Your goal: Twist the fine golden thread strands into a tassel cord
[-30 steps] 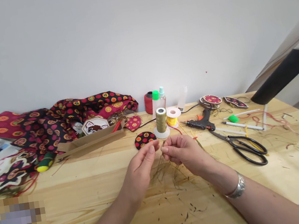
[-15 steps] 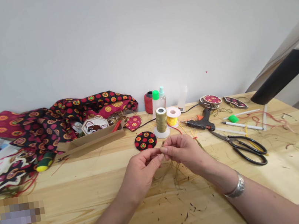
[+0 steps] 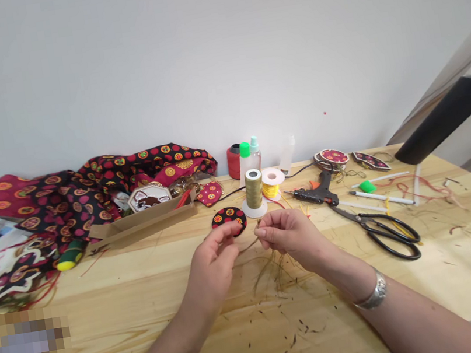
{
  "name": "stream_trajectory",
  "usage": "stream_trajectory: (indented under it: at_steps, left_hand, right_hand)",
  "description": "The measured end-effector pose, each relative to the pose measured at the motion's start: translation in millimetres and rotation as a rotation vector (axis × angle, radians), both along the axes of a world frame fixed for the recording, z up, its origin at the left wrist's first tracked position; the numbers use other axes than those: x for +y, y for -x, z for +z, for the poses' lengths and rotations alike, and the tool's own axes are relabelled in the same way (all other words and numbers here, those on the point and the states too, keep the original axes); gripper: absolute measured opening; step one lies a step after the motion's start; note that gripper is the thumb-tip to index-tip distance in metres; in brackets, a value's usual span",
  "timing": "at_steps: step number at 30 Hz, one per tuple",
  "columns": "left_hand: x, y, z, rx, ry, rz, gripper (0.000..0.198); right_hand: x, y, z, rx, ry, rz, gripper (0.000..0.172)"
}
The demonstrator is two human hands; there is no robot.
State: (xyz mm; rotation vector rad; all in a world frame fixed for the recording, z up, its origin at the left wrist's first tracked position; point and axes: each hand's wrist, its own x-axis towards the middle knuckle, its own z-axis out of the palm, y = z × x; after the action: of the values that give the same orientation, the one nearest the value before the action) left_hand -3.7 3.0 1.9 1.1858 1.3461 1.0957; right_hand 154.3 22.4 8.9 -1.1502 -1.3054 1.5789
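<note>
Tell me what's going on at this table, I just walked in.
Someone is working with fine strands by hand. The right hand pinches a thin brownish strand that runs toward the left hand; whether the left grips it is unclear. Beyond them stand an olive thread spool and a yellow one, while scissors and a glue gun lie off to the right.

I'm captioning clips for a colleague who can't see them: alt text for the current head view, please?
A person's right hand pinches thin strands above a wooden table, the left hand close beside it. Beyond stand an olive thread spool and a yellow cord spool, near a patterned fabric disc; a black glue gun and black-handled scissors lie to the right.
</note>
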Motion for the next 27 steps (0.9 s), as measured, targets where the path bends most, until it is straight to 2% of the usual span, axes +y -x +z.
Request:
stream_trajectory:
  at_steps: [3, 9, 13, 23, 27]
  left_hand:
    - [-1, -1, -1.7, -0.138, -0.096, 0.016, 0.036]
    - [-8, -5, -0.3, -0.212, -0.021, -0.239, 0.047]
    - [-12, -8, 3.5, -0.120, 0.045, -0.334, 0.046]
    - [-6, -5, 5.0, 0.071, -0.028, -0.191, 0.023]
    - [-5, -3, 5.1, 0.027, 0.030, -0.169, 0.021]
  right_hand:
    - [-1, 0, 0.8, -0.008, 0.020, 0.011, 0.020]
    - [-3, 2, -2.8, -0.017, -0.028, 0.045, 0.019]
    - [-3, 2, -3.7, -0.010, -0.029, 0.051, 0.016]
    - [-1, 3, -3.1, 0.027, -0.021, 0.052, 0.019]
    - [-2, 3, -3.2, 0.018, -0.031, 0.041, 0.019]
